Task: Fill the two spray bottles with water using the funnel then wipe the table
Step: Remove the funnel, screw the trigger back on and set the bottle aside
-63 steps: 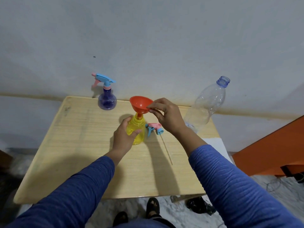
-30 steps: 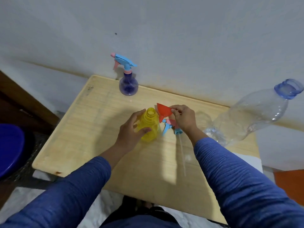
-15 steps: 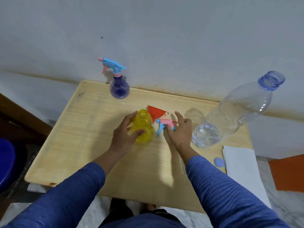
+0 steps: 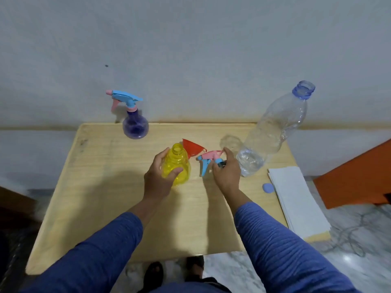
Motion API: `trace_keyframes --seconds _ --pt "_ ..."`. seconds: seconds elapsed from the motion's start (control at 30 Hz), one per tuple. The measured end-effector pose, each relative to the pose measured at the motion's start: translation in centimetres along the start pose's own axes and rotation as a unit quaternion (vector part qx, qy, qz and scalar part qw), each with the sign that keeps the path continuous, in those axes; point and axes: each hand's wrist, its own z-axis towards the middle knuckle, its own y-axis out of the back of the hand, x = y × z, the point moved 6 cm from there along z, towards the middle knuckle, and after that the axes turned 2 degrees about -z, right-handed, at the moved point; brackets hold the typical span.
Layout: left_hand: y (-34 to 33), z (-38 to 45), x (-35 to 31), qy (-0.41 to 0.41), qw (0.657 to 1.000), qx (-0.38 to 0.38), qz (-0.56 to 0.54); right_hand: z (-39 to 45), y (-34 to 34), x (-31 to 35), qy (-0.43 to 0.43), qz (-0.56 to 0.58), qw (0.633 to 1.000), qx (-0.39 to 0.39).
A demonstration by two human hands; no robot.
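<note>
Two hands work at mid-table; the left hand (image 4: 157, 178) grasps the uncapped yellow bottle (image 4: 177, 166), which stands upright on the table (image 4: 101, 187); the right hand (image 4: 227, 172) pinches the loose sprayer (image 4: 208, 158) just right of it; the red funnel (image 4: 191, 145) lies on its side behind them, touching the bottle; the capped purple bottle (image 4: 135, 125) stands at the far edge; a clear water bottle (image 4: 273, 132) stands far right, open; its blue cap (image 4: 267, 188) lies beside a white cloth (image 4: 296, 199) at the right edge.
</note>
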Motion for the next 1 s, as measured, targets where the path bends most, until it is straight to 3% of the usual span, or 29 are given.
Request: trace_keyframes --seconds 0.1,0.23,0.43,0.67,1.0 --pt "0.0 -0.2 0.1 -0.007 1.0 0.007 -0.028 -0.6 2.2 2.3 0.006 0.041 0.998 -0.044" --pt "0.0 -0.1 -0.1 -0.009 0.999 0.013 -0.03 -0.4 5.2 7.5 -0.014 0.195 0.976 -0.096" --pt "0.3 -0.4 -0.7 0.002 0.999 0.028 -0.032 -0.2 7.2 18.0 0.088 0.373 0.922 -0.055" --pt "0.6 -0.6 -1.6 -0.001 0.999 0.025 -0.024 -1.6 6.7 22.4 0.157 0.353 0.922 -0.04" --pt "0.5 -0.4 -1.0 0.014 0.999 0.026 -0.016 -3.4 3.4 19.3 0.202 0.297 0.933 -0.005"
